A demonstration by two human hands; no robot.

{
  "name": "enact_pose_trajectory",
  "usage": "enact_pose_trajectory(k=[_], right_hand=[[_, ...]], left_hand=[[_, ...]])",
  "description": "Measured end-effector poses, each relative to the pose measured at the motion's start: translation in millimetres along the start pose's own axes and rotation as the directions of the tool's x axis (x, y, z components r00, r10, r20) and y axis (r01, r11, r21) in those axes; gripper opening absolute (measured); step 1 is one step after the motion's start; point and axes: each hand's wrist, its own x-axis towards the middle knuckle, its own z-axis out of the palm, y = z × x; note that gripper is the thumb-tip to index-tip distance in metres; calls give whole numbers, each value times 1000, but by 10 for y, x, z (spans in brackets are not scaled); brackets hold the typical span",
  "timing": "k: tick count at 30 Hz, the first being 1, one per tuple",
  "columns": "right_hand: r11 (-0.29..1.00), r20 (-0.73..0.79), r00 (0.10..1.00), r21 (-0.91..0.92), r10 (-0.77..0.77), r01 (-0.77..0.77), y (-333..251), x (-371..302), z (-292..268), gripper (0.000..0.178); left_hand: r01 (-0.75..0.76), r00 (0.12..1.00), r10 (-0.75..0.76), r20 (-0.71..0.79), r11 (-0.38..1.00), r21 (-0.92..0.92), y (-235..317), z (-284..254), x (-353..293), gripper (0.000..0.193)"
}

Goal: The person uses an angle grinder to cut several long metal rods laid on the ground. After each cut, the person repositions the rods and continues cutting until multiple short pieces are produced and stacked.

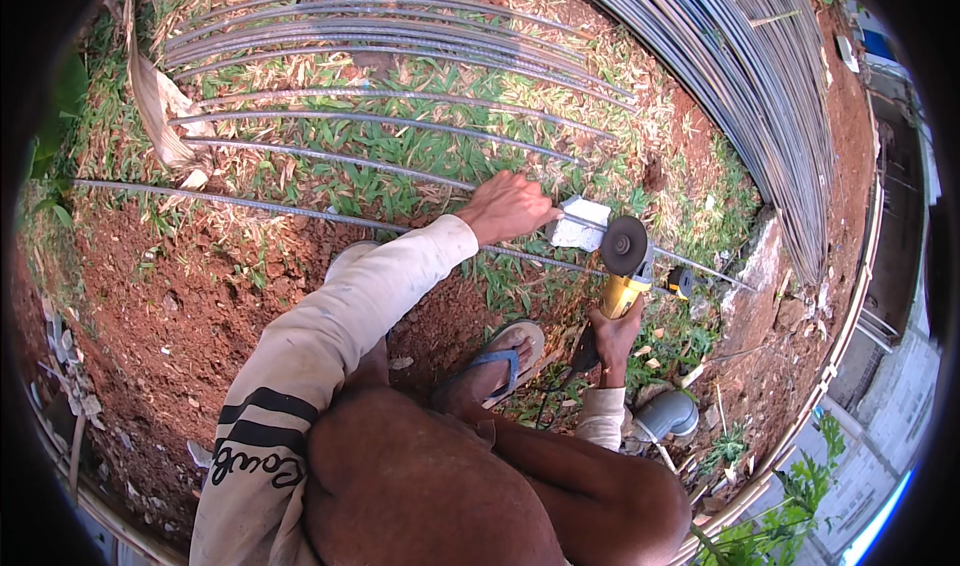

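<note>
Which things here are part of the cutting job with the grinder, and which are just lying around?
In use:
- left hand pressing on the steel bar
- white block propping that bar
- right hand gripping the yellow angle grinder

Lying about:
- loose bars on the grass
- big rebar bundle
- dry leaf
- grey pipe piece

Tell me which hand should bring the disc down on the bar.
Right. The right hand grips the yellow grinder, its disc right beside the bar. The left hand presses on that bar next to a white block, so it probably steadies.
</note>
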Motion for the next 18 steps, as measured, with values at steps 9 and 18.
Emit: enact_pose_trajectory(k=[9, 18], right_hand=[[998, 35, 999, 49, 25, -27, 56, 8, 2, 84], [998, 31, 999, 44, 34, -35, 64, 23, 25, 92]], left_hand=[[-12, 999, 12, -30, 1000, -7, 0, 0, 3, 58], [-10, 999, 9, -49, 1000, -17, -2, 4, 0, 59]])
